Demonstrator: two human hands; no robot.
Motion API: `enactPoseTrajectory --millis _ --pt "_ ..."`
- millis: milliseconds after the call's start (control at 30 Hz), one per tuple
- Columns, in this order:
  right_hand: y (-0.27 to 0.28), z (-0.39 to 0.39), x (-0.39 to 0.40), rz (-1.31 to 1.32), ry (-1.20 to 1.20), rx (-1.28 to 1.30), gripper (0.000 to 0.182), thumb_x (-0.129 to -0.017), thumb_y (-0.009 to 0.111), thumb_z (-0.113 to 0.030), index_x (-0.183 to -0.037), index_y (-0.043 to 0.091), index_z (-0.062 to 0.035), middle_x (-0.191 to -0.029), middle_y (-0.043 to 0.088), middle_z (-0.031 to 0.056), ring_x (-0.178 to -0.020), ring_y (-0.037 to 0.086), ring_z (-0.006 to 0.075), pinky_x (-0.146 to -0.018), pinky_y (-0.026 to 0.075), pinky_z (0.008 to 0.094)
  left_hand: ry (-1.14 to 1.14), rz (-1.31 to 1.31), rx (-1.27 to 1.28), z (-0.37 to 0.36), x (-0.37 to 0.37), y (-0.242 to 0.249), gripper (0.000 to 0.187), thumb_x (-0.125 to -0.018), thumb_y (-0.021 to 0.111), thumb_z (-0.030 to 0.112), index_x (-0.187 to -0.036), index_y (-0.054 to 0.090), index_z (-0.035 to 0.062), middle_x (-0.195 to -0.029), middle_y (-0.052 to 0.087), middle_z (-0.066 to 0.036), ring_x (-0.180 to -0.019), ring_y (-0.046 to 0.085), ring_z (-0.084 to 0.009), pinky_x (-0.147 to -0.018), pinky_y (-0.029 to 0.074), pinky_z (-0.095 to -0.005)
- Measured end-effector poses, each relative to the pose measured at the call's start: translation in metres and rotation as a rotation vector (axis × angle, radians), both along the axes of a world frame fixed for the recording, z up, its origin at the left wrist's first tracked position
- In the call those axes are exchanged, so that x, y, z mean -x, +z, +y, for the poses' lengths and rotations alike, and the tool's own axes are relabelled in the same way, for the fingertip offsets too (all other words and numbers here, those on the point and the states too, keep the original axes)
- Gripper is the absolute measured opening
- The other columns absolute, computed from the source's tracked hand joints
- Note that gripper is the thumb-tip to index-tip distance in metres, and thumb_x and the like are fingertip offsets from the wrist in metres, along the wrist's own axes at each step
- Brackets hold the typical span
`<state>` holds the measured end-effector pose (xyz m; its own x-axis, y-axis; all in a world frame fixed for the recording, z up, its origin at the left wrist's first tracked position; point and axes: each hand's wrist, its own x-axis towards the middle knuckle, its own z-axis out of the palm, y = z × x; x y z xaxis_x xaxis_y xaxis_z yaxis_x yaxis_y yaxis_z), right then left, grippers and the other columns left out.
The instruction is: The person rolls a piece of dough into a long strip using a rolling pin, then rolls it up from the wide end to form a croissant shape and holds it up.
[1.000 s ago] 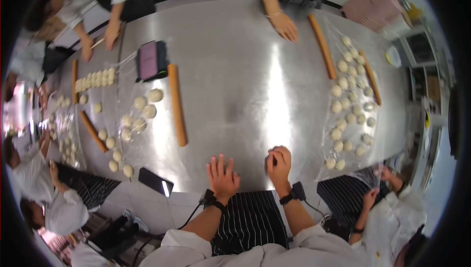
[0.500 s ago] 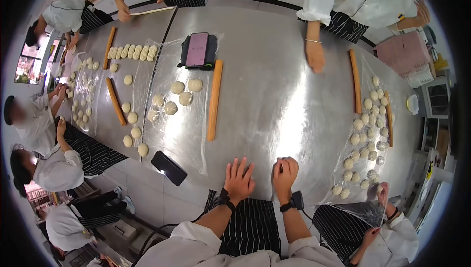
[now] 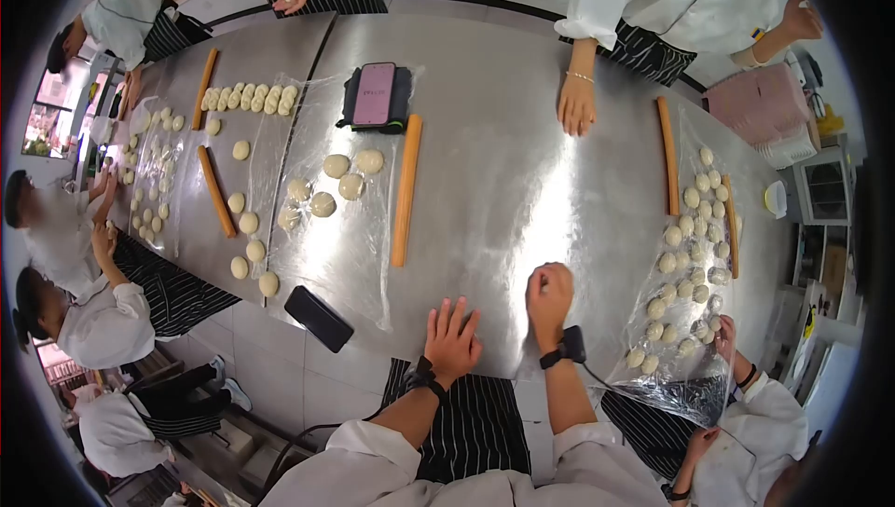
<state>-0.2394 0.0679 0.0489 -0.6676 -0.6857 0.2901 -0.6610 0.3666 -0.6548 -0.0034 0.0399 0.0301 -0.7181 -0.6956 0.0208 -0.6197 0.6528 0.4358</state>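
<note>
My left hand (image 3: pixel 451 341) lies on the steel table (image 3: pixel 466 227) near its front edge, fingers spread, holding nothing. To its right, my right hand (image 3: pixel 549 297) is raised a little farther in, its fingers curled closed; whatever may be inside them is hidden. A wooden rolling pin (image 3: pixel 406 192) lies beyond my left hand. Left of the pin, several dough balls (image 3: pixel 351 187) sit at a sheet of clear plastic film (image 3: pixel 359 265). A black phone (image 3: pixel 319 318) rests at the table edge, left of my left hand.
A pink-screened phone (image 3: pixel 375 94) lies on a dark pouch. A co-worker's hand (image 3: pixel 576 106) touches the far side. At right, another person holds film by many dough balls (image 3: pixel 697 276), near a rolling pin (image 3: pixel 667 157). More people work at left.
My right hand has moved forward, away from me, and stays closed. My left hand has barely moved. The far co-worker's hand has shifted left, and a dough strip at the far left has been lifted.
</note>
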Motion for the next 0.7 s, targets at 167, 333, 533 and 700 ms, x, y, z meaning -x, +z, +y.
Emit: enactPoseTrajectory --millis 167,333,533,700 --pt "-0.009 0.078 -0.022 0.011 -0.081 0.041 0.007 -0.094 0.072 0.004 -0.101 0.070 0.0041 -0.112 0.070 0.0225 -0.104 0.068 0.0410 -0.099 0.055 0.0489 0.026 0.026 0.005 -0.008 -0.001 -0.003 0.055 -0.091 0.062 0.026 -0.144 0.069 0.0142 -0.166 0.048 -0.019 -0.153 0.042 -0.0468 -0.123 0.031 -0.0672" --pt "-0.004 0.021 -0.046 0.092 0.096 -0.051 0.011 -0.092 0.074 0.000 -0.102 0.070 -0.0006 -0.112 0.068 0.0179 -0.110 0.065 0.0390 -0.100 0.051 0.0508 -0.001 0.020 -0.014 -0.008 0.001 0.008 0.055 -0.093 0.062 0.027 -0.145 0.068 0.0140 -0.166 0.049 -0.019 -0.153 0.043 -0.0458 -0.122 0.033 -0.0665" --pt "-0.015 0.051 -0.007 0.065 -0.081 -0.006 0.009 -0.092 0.072 0.003 -0.100 0.068 0.0048 -0.112 0.066 0.0208 -0.105 0.065 0.0399 -0.098 0.054 0.0500 0.015 0.027 -0.021 -0.005 0.000 0.005 0.055 -0.095 0.061 0.028 -0.148 0.066 0.0167 -0.167 0.049 -0.016 -0.154 0.044 -0.0414 -0.124 0.034 -0.0638" --pt "-0.014 0.044 -0.056 0.124 0.003 -0.080 0.009 -0.091 0.075 -0.001 -0.097 0.068 -0.0007 -0.108 0.067 0.0171 -0.107 0.064 0.0386 -0.098 0.052 0.0507 0.048 0.079 -0.050 -0.006 0.001 0.011 0.054 -0.096 0.061 0.028 -0.148 0.066 0.0174 -0.166 0.050 -0.015 -0.152 0.045 -0.0416 -0.123 0.035 -0.0637"
